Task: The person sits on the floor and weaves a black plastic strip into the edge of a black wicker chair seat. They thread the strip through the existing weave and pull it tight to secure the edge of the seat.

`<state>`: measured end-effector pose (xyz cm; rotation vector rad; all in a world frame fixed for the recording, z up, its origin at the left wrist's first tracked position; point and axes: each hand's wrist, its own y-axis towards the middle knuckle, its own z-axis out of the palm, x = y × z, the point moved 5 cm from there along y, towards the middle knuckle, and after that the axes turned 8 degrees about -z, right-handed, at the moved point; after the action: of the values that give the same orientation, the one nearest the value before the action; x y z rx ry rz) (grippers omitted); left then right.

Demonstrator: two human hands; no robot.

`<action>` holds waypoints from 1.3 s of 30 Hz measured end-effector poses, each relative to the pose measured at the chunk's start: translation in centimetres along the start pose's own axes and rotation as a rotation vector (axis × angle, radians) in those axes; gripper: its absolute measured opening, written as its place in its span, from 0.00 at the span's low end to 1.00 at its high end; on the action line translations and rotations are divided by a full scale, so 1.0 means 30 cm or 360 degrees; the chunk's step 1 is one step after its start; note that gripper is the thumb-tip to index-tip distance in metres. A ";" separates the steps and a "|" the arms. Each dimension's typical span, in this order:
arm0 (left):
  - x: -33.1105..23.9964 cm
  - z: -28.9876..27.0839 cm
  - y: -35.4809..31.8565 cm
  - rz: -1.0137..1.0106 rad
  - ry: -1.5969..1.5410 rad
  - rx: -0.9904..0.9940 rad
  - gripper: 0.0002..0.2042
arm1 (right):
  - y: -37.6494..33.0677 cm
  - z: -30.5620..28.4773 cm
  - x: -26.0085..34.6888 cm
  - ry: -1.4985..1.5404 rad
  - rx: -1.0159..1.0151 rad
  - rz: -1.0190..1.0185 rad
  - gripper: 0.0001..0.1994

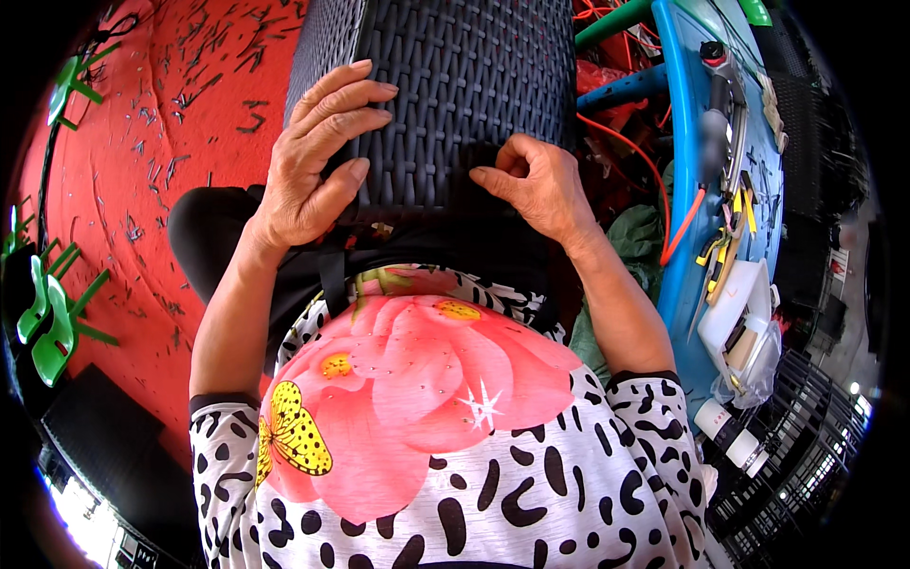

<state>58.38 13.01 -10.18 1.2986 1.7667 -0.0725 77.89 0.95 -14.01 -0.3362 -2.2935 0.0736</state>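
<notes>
A dark grey woven wicker piece (464, 85), boxy with one corner edge facing me, stands in front of my lap. My left hand (318, 161) lies over its left corner edge, fingers stretched out and thumb apart, holding nothing. At the near right part of the weave, my right hand (540, 185) is closed, with the thumb and curled index finger brought together beside a dark patch. Whatever sits between those fingertips, if anything, is too dark to make out.
On my right stands a blue table (678, 142) bearing hand tools, yellow-handled cutters (749, 204) and a white plastic container (735, 303). An orange hose (664, 223) hangs beside it. Dark strip offcuts litter the red floor covering (123, 275); green chairs (57, 332) are at far left.
</notes>
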 end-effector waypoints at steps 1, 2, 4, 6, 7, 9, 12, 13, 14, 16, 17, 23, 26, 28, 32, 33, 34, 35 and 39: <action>0.000 0.000 0.000 0.0001 0.0001 -0.0003 0.18 | 0.003 0.001 -0.002 -0.0013 0.0006 -0.0001 0.20; 0.000 -0.001 -0.001 -0.0005 0.0006 -0.0002 0.18 | 0.006 0.002 -0.003 -0.0026 0.0013 -0.0002 0.20; 0.002 0.000 -0.003 -0.0018 0.0012 -0.0001 0.18 | 0.006 0.000 0.012 0.0023 0.0027 0.0017 0.18; 0.002 0.000 -0.002 -0.0011 0.0007 -0.0011 0.18 | 0.005 0.006 0.027 0.0099 0.0023 -0.0037 0.16; 0.002 -0.001 -0.001 -0.0007 0.0004 -0.0016 0.18 | 0.004 0.013 0.033 0.0150 0.0011 -0.0101 0.15; 0.003 -0.001 -0.002 -0.0002 0.0002 -0.0017 0.18 | 0.003 0.017 0.048 0.0204 -0.0003 -0.0194 0.13; 0.004 -0.001 -0.002 0.0013 0.0001 -0.0019 0.18 | 0.004 0.019 0.061 0.0209 -0.0026 -0.0262 0.13; 0.005 -0.002 -0.002 0.0020 0.0000 -0.0018 0.18 | 0.004 0.020 0.058 0.0209 -0.0042 -0.0272 0.13; 0.008 -0.002 -0.004 0.0020 -0.0001 0.0002 0.18 | 0.005 0.021 0.058 0.0210 -0.0058 -0.0282 0.14; 0.015 0.000 -0.008 0.0020 -0.0002 0.0045 0.19 | 0.009 0.022 0.070 0.0127 -0.0001 -0.0194 0.15; 0.016 -0.001 -0.009 0.0019 -0.0002 0.0044 0.19 | 0.011 0.023 0.074 0.0086 0.0027 -0.0150 0.16; 0.013 0.001 -0.007 0.0021 -0.0009 0.0050 0.19 | 0.023 0.025 0.085 0.0025 0.0074 -0.0099 0.15; 0.013 0.000 -0.008 0.0023 -0.0012 0.0026 0.18 | 0.020 0.029 0.109 0.0125 0.0047 -0.0192 0.12; 0.006 -0.003 -0.005 0.0021 -0.0017 -0.0017 0.18 | 0.021 0.031 0.108 0.0150 0.0029 -0.0251 0.11; 0.008 -0.004 -0.006 0.0035 -0.0033 -0.0002 0.18 | 0.022 0.034 0.113 0.0194 0.0001 -0.0276 0.13; 0.012 -0.004 -0.008 0.0035 -0.0026 0.0019 0.19 | 0.021 0.034 0.116 0.0185 -0.0010 -0.0268 0.13; 0.015 -0.004 -0.010 0.0035 -0.0019 0.0040 0.19 | 0.022 0.034 0.121 0.0175 -0.0021 -0.0261 0.14; 0.016 -0.004 -0.010 0.0038 -0.0019 0.0035 0.19 | 0.023 0.033 0.127 0.0166 -0.0033 -0.0253 0.15; 0.012 -0.002 -0.010 0.0026 -0.0014 0.0034 0.20 | 0.032 0.040 0.143 0.0040 0.0025 -0.0181 0.17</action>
<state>58.08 13.18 -10.52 1.3261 1.7519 -0.0880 74.45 3.07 -11.91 -0.1966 -2.2811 0.0297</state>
